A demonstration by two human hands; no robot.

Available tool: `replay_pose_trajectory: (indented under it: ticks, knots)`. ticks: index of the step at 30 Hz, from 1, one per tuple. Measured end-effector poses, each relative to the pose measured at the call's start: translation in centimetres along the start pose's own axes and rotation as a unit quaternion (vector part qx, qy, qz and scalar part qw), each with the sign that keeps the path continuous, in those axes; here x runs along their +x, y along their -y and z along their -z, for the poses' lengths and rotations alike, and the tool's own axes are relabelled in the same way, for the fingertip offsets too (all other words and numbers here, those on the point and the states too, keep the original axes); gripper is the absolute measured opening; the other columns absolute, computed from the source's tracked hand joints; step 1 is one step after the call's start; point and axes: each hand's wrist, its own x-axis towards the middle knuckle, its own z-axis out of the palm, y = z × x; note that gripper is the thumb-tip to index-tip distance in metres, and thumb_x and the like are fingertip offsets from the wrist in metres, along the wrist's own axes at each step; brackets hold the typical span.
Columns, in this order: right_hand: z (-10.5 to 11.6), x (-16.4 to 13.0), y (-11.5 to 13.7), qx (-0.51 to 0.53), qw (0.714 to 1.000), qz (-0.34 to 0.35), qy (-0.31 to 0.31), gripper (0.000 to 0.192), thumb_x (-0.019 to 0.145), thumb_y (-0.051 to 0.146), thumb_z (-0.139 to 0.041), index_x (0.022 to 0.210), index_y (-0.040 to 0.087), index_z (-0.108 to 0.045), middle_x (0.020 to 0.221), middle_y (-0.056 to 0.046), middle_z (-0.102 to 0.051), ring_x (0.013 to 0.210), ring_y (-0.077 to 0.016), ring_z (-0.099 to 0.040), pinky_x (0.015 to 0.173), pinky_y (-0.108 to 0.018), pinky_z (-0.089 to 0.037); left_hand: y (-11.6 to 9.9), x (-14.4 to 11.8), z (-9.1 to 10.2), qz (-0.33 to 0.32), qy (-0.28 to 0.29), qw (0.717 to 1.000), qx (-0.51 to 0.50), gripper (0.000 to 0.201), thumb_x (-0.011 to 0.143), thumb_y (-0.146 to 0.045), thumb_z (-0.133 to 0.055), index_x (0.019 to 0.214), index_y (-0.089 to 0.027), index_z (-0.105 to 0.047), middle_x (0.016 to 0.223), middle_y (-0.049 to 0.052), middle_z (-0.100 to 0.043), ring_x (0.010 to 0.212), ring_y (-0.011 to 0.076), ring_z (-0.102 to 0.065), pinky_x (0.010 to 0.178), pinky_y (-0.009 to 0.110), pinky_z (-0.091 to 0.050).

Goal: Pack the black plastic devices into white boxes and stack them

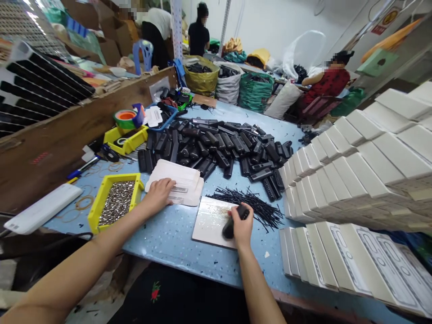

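Note:
My left hand (159,194) rests with its fingers laid on a stack of pale printed cards (178,173) on the blue table. A black elongated plastic piece (228,228) with a rounded end is in the grip of my right hand (243,225). It is somewhat blurred, and its lower end is over a white board (211,222) whose surface glistens. Right behind that board lies a heap of thin black strips (258,204), perhaps cable ties. Farther back spreads a large pile of black plastic casings (216,146).
Left of the cards stands a yellow bin (92,216) of small metal parts. Another yellow tray (135,145), tape rolls (125,118) and a white power strip (43,208) sit farther left. Stacked white boxes (340,180) wall the right side. Filled sacks (256,92) and several people are behind.

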Motion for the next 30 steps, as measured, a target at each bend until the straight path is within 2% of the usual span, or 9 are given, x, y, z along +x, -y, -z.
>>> replay_pose_trajectory:
  ticks: [3,5,7,10,13,17,23,27,30]
  knots:
    - [0.4,-0.2,-0.3,-0.149,0.979,0.128,-0.052,0.055,0.069,0.043,-0.07,0.113,0.014,-0.055,0.12,-0.009,-0.053,0.115,-0.015,-0.05,0.109,-0.036,-0.038,-1.3,0.1,2.7,-0.01,0.058,0.998,-0.023,0.022,0.067,-0.021,-0.065,0.089,-0.018,-0.063,0.096,0.013,-0.068,0.1,0.0341,-0.059,0.094,0.048,-0.04]
    - [0.4,-1.5,0.5,-0.172,0.964,0.2,-0.031,0.046,0.076,0.041,-0.064,0.113,0.015,-0.057,0.123,-0.01,-0.052,0.12,-0.0157,-0.046,0.113,-0.037,-0.034,-3.1,-0.9,4.4,-0.037,0.106,0.987,-0.119,0.017,0.072,-0.027,-0.063,0.087,-0.021,-0.067,0.091,0.008,-0.071,0.088,0.0284,-0.063,0.086,0.039,-0.046]
    - [-0.1,-3.4,2.0,-0.18,0.942,0.279,0.039,0.039,0.083,0.037,-0.058,0.116,0.017,-0.057,0.119,-0.01,-0.053,0.116,-0.0145,-0.048,0.109,-0.035,-0.039,-5.4,-2.6,5.2,-0.051,0.186,0.936,-0.295,0.026,0.075,-0.034,-0.064,0.097,-0.023,-0.071,0.098,0.007,-0.072,0.089,0.0264,-0.065,0.08,0.034,-0.05]
    - [-1.5,-6.1,4.6,-0.232,0.868,0.421,0.126,0.041,0.085,0.032,-0.056,0.125,0.023,-0.056,0.128,-0.008,-0.048,0.125,-0.017,-0.042,0.11,-0.036,-0.038,-8.8,-5.6,3.8,0.0,0.267,0.836,-0.48,0.027,0.076,-0.04,-0.063,0.09,-0.02,-0.074,0.089,0.005,-0.073,0.082,0.0256,-0.065,0.071,0.032,-0.052]
    - [-2.4,-7.3,5.8,-0.291,0.808,0.481,0.175,0.036,0.084,0.034,-0.059,0.119,0.024,-0.06,0.126,-0.007,-0.047,0.124,-0.017,-0.04,0.109,-0.035,-0.037,-10.5,-7.8,0.6,0.048,0.233,0.812,-0.534,0.025,0.07,-0.035,-0.067,0.088,-0.019,-0.072,0.087,0.004,-0.071,0.083,0.0244,-0.064,0.074,0.032,-0.052]
    - [-1.8,-7.6,5.1,-0.319,0.799,0.415,0.297,0.025,0.082,0.041,-0.063,0.086,0.016,-0.064,0.111,-0.007,-0.05,0.109,-0.0134,-0.044,0.099,-0.029,-0.041,-10.2,-8.9,-2.0,0.024,0.232,0.777,-0.585,0.048,0.062,-0.035,-0.075,0.106,-0.017,-0.066,0.096,0.005,-0.068,0.092,0.0254,-0.062,0.081,0.034,-0.05]
    - [-0.4,-8.2,4.4,-0.301,0.83,0.347,0.317,0.025,0.088,0.036,-0.054,0.079,0.014,-0.061,0.109,-0.007,-0.051,0.11,-0.0128,-0.041,0.102,-0.029,-0.036,-9.0,-8.6,-0.1,-0.02,0.139,0.902,-0.409,0.101,0.063,-0.036,-0.082,0.147,-0.024,-0.027,0.094,0.004,-0.069,0.078,0.0228,-0.064,0.078,0.032,-0.049]
    - [-0.5,-7.6,3.2,-0.127,0.925,0.209,0.289,0.036,0.086,0.049,-0.054,0.083,0.014,-0.061,0.108,-0.007,-0.05,0.103,-0.0097,-0.047,0.097,-0.024,-0.042,-9.6,-8.5,0.8,-0.117,0.139,0.925,-0.333,0.03,0.084,-0.036,-0.061,0.112,-0.025,-0.062,0.113,0.009,-0.063,0.099,0.0243,-0.061,0.088,0.031,-0.045]
    - [-1.1,-7.3,1.7,0.043,0.952,0.015,0.302,0.05,0.085,0.059,-0.05,0.113,0.018,-0.057,0.103,-0.006,-0.053,0.083,-0.0054,-0.05,0.078,-0.017,-0.047,-10.8,-8.9,0.3,-0.144,0.175,0.907,-0.353,0.016,0.088,-0.032,-0.053,0.098,-0.022,-0.058,0.114,0.008,-0.059,0.101,0.022,-0.059,0.088,0.031,-0.046]
